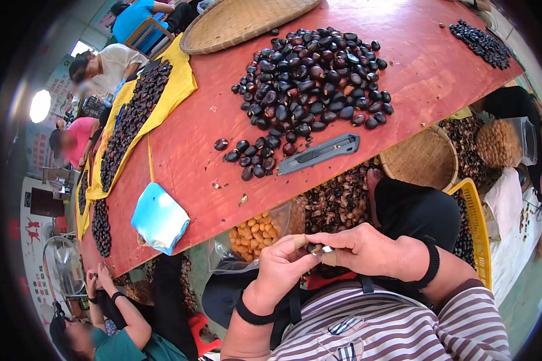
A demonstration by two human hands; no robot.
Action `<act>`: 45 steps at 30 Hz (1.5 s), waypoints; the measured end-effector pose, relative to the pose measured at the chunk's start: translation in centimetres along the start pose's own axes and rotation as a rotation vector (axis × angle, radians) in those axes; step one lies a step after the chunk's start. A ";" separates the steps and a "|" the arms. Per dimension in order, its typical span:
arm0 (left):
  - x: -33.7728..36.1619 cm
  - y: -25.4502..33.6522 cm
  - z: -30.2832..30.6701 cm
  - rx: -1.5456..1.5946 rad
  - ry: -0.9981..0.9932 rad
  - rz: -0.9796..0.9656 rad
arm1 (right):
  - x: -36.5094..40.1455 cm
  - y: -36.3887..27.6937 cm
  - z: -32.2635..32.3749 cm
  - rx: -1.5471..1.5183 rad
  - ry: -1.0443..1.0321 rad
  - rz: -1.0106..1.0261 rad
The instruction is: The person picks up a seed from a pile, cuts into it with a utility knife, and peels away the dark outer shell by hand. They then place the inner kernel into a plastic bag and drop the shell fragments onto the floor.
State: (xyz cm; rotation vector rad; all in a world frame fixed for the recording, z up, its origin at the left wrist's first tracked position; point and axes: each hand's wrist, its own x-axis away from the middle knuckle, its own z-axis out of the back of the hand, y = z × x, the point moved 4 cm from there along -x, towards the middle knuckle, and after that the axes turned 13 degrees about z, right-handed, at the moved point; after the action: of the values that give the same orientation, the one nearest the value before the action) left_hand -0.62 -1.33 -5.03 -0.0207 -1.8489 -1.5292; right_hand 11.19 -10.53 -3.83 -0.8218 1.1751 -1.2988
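In front of my striped shirt, both my hands meet with fingers pinched together. My left hand (281,260) closes its thumb and fingers on a dark nut (313,247), mostly hidden by the fingertips. From the other side my right hand (367,249) pinches a small shiny metal piece (326,249) against the nut; whether it is a blade cannot be made out. Tape wraps some fingertips. Just below the hands' far side sits a clear bag of peeled orange-yellow kernels (253,236). Broken brown shells (337,201) lie beside it, under the table edge.
A large pile of glossy dark nuts (313,78) lies on the red table (211,120), with a grey box cutter (319,154) before it. A blue-white face mask (160,218) rests at the table's edge. Woven trays (421,157) and a yellow crate (477,225) stand around. Several people sit nearby.
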 end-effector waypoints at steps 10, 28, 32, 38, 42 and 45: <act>1.3 0.8 -0.4 -0.041 -0.015 0.054 | 0.5 0.6 -0.5 -0.096 0.064 0.026; 1.3 0.3 -0.7 -0.285 0.240 -0.242 | 1.1 1.1 -1.5 -0.391 0.218 -0.165; 1.1 0.2 -1.0 -0.331 0.260 -0.262 | 1.3 1.3 -1.3 -0.526 0.144 -0.445; 0.5 -0.2 -0.9 -0.356 0.256 -0.303 | 1.0 1.8 -1.3 -0.569 0.143 -0.508; 0.3 -0.3 -0.7 -0.334 0.234 -0.262 | 0.6 1.8 -0.9 -0.502 0.100 -0.431; 0.3 -0.5 -0.8 -0.295 0.224 -0.216 | 0.3 1.8 -0.8 -0.418 0.086 -0.364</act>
State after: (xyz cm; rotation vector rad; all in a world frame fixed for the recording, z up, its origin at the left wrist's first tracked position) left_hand -0.63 -2.32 -5.31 0.2103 -1.4768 -1.8614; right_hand 10.92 -10.49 -5.78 -1.3434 1.4382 -1.4095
